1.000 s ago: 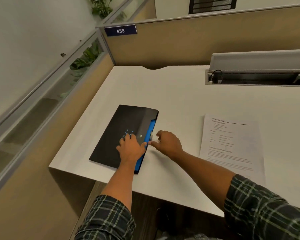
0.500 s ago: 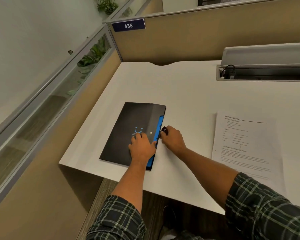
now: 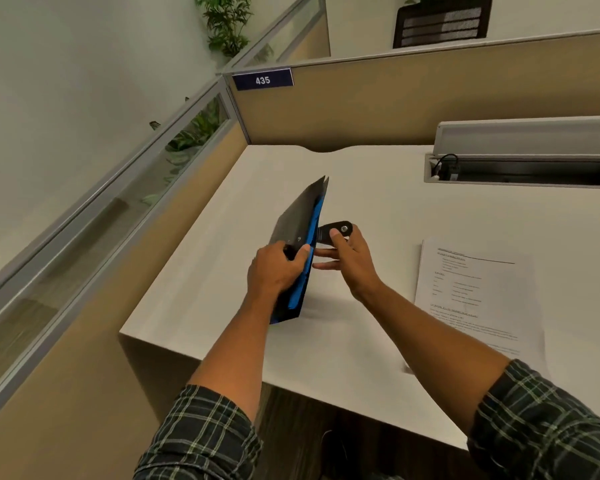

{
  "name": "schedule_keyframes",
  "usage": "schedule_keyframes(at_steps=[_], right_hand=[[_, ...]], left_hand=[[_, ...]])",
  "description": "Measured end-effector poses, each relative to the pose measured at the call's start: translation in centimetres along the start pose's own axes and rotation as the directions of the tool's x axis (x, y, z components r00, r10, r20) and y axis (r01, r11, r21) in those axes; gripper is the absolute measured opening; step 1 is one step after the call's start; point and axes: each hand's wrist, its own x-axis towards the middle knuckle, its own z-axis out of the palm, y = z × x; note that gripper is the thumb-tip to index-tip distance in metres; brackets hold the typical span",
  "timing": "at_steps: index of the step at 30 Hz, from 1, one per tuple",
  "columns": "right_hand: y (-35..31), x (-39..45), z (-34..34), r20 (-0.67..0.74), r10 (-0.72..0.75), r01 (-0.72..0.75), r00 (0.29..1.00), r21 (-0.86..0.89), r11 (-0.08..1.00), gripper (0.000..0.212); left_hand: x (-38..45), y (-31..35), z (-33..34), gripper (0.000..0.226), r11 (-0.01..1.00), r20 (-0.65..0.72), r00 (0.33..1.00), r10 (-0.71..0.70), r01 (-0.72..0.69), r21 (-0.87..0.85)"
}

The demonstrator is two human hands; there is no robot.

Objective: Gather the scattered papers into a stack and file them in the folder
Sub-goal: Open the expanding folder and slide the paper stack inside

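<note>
A black folder [image 3: 300, 213] with a blue inner edge stands tilted up on its lower edge on the white desk [image 3: 378, 202]. My left hand [image 3: 278, 270] grips its front cover near the open side. My right hand [image 3: 349, 258] pinches the folder's black snap flap [image 3: 336, 229], pulled out to the right of the folder. A stack of printed white papers [image 3: 478, 299] lies flat on the desk to the right of my right hand, apart from the folder.
An open cable tray [image 3: 520, 171] with a raised grey lid is set into the desk at the back right. Beige partition walls [image 3: 413, 102] with glass tops close off the back and left. The desk's front edge runs under my forearms.
The folder lay flat on the desk with my left hand pressing on it; now it is lifted and tilted upright, and my right hand has pulled its snap flap out to the right.
</note>
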Motion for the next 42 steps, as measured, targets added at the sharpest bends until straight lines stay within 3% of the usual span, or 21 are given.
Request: schedule_keyframes(at_steps=[5, 10, 12, 15, 18, 22, 24, 28, 33, 37, 42], right_hand=[[-3.1, -0.5, -1.7, 0.004, -0.077, 0.077, 0.997, 0.027, 0.997, 0.012], [-5.4, -1.2, -4.9, -0.018, -0.126, 0.125, 0.992, -0.025, 0.992, 0.012], [-6.2, -1.4, -6.3, -0.04, -0.121, 0.12, 0.992, -0.031, 0.992, 0.012], [-7.0, -1.8, -8.4, -0.065, -0.119, 0.116, 0.991, -0.051, 0.992, 0.015], [-7.5, -2.2, -9.8, -0.074, -0.128, 0.123, 0.989, -0.067, 0.99, 0.012], [-7.9, -2.5, -11.6, -0.199, -0.105, 0.097, 0.974, -0.051, 0.994, 0.014], [-8.1, -2.5, -12.4, -0.324, -0.071, 0.062, 0.943, -0.038, 0.997, 0.017], [-8.1, -2.4, -13.9, -0.484, -0.039, 0.006, 0.874, -0.068, 0.998, 0.021], [-8.4, -2.7, -14.4, -0.431, 0.066, -0.111, 0.9, -0.08, 0.991, 0.028], [-7.5, -3.2, -14.7, -0.357, 0.004, -0.103, 0.934, -0.26, 0.96, 0.013], [-6.7, -3.5, -15.8, -0.456, 0.009, -0.105, 0.89, -0.186, 0.977, 0.017]], left_hand=[[-0.1, 3.3, -2.4, 0.055, 0.982, 0.076, 0.982, 0.175, -0.168, -0.09], [-0.4, 5.9, -3.0, 0.03, 0.915, 0.235, 0.951, 0.2, -0.096, -0.392], [-0.8, 6.9, -2.6, 0.031, 0.87, 0.312, 0.927, 0.21, -0.032, -0.491], [-1.3, 8.0, -2.0, 0.041, 0.841, 0.369, 0.901, 0.228, 0.009, -0.541], [-1.9, 8.8, -1.4, 0.032, 0.828, 0.358, 0.902, 0.241, 0.0, -0.56], [-1.9, 9.5, -1.5, 0.025, 0.886, 0.175, 0.963, 0.205, -0.107, -0.452], [-1.7, 9.5, -1.7, 0.025, 0.901, 0.17, 0.969, 0.178, -0.091, -0.424], [-1.9, 10.0, -1.5, 0.022, 0.839, 0.225, 0.961, 0.163, -0.015, -0.544], [-2.2, 10.8, -0.3, 0.027, 0.801, 0.29, 0.946, 0.143, 0.062, -0.596], [-2.4, 11.1, 0.3, 0.024, 0.874, 0.25, 0.949, 0.192, -0.049, -0.484], [-1.8, 11.0, -0.6, 0.028, 0.948, 0.122, 0.958, 0.258, -0.227, -0.225]])
